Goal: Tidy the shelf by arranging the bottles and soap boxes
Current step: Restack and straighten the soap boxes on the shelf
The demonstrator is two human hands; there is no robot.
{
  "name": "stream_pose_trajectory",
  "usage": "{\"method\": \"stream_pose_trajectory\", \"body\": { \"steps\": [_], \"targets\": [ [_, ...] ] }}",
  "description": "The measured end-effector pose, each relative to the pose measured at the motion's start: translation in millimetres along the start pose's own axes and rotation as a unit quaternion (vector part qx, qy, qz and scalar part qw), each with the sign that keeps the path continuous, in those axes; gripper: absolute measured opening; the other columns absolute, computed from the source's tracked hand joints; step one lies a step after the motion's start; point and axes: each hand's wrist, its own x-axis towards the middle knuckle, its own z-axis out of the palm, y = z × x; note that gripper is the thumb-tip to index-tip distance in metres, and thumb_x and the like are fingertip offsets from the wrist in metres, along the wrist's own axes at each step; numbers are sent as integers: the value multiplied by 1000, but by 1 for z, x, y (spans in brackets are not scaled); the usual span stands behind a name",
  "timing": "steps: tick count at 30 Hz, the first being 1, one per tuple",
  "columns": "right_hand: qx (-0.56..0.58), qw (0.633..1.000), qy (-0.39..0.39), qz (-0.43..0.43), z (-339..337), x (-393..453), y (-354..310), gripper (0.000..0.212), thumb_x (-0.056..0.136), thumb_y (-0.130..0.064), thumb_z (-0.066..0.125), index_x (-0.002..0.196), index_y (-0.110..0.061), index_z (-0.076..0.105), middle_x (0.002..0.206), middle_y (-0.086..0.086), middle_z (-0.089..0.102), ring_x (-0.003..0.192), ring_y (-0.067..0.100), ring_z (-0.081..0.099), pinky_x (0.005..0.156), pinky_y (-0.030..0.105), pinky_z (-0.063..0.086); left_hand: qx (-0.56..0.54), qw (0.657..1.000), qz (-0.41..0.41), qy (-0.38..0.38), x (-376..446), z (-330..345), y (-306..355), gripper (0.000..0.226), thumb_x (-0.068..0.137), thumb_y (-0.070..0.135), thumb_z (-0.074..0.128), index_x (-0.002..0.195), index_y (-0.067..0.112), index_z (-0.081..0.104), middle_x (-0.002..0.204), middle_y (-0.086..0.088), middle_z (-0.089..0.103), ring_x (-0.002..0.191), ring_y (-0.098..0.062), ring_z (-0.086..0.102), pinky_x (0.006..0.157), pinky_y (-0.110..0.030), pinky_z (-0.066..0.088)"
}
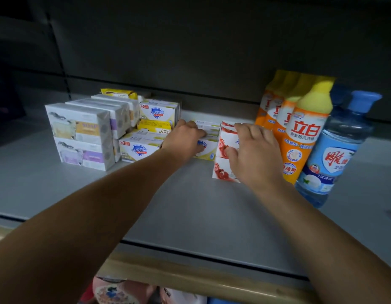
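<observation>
I see a grey shelf (190,216) with a dark back wall, both my bare arms reaching in over it. At the right stands a row of orange bottles (300,137) with yellow caps, running back toward the wall, and just right of the front one a blue bottle (337,154) with a blue cap. At the left sit wrapped soap packs (80,132), stacked two high in rows. Beside them are white-and-yellow boxes (139,148), stacked, with yellow packets (154,126) among them. In the middle, my left hand (182,139) curls its fingers over a white box (206,148) lying flat, gripping its top edge. My right hand (254,150) lies on a stack of red-and-white boxes (224,156) just left of the orange bottles, thumb pressed on the front face, fingers bent over the top; the grip looks closed round the upper box.
</observation>
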Motion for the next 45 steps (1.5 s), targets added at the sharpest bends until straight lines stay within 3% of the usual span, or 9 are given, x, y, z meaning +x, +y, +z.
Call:
{"method": "stream_pose_trajectory", "body": {
  "steps": [8,12,17,21,24,33,39,42,45],
  "targets": [
    [-4,1000,-9,10,-5,-1,-3,60,95,-50,48,146,-21,35,146,4,44,134,26,37,115,44,28,8,1000,8,-27,-8,-20,8,46,91,36,58,135,26,52,130,-8,57,123,-31,44,92,-42,49],
    [-24,998,-49,12,-13,5,-5,64,93,-59,43,145,-23,34,146,3,44,137,28,36,117,50,21,-96,991,23,85,-39,-52,4,40,87,31,60,126,22,62,117,-3,67,111,-26,57,86,-39,52],
    [-70,995,-65,23,-30,12,-20,64,91,-64,42,140,-22,43,143,4,48,137,29,36,117,51,17,-128,979,8,160,-87,-89,-34,42,83,31,56,120,14,67,118,-7,69,115,-32,58,93,-43,49],
    [49,996,54,-57,-33,4,-64,43,89,-39,57,125,-17,61,124,6,60,116,30,50,105,42,35,-94,962,-30,254,-125,-105,-79,36,81,24,62,113,10,69,106,-8,70,104,-36,57,89,-39,47],
    [139,984,56,-92,-22,-2,-102,37,86,-31,62,119,-15,64,117,6,62,108,30,52,95,38,40,-41,954,-32,295,-142,-110,-107,34,81,24,60,109,7,69,106,-10,69,102,-36,59,92,-40,43],
    [121,984,-122,-49,39,2,-145,62,92,-40,55,150,-28,35,149,-4,39,131,29,35,107,35,32,-49,965,-73,249,-162,-80,-134,63,81,34,60,136,4,52,143,-14,49,138,-38,37,114,-49,28],
    [138,987,12,-76,51,-10,-153,48,86,-27,68,132,-17,56,134,5,54,121,30,44,104,37,35,-80,959,-71,263,-163,-77,-136,63,82,35,58,137,6,51,145,-12,47,140,-36,33,116,-47,27],
    [180,982,6,-57,47,-6,-158,38,86,-24,68,123,-16,59,120,6,59,109,28,50,93,38,41,-90,959,-75,257,-164,-77,-135,63,82,34,59,139,7,50,147,-11,45,142,-35,30,116,-46,26],
    [291,957,-14,-12,43,-8,-161,30,87,-22,69,116,-20,60,109,1,55,89,14,52,83,29,44,-91,961,-75,249,-165,-78,-135,63,84,34,58,140,8,48,149,-11,43,143,-34,28,117,-46,24]
  ]
}}
